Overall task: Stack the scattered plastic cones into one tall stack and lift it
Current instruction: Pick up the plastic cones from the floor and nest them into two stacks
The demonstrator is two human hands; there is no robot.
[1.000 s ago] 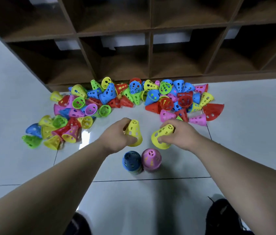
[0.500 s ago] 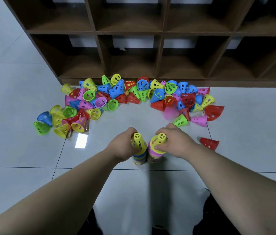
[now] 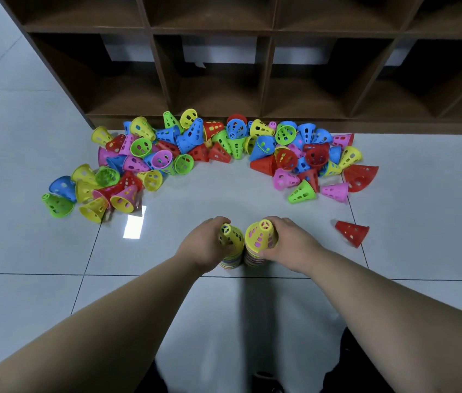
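Both caps just landed; your left hand [image 3: 204, 245] grips a yellow perforated plastic cone [image 3: 231, 241] atop the left floor stack [image 3: 228, 263]; your right hand [image 3: 290, 245] grips its yellow twin [image 3: 261, 234] atop the right floor stack [image 3: 253, 259]; the scattered cone pile [image 3: 224, 148] waits beyond, so merging's far off.

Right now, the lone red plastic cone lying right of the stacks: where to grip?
Likely round the narrow end of the lone red perforated plastic cone, from above with the right hand: it lies on its side, tip pointing left toward that hand.

Glossy grey tiled floor [image 3: 422, 251] meets a dark brown wooden cubby shelf [image 3: 263, 80]
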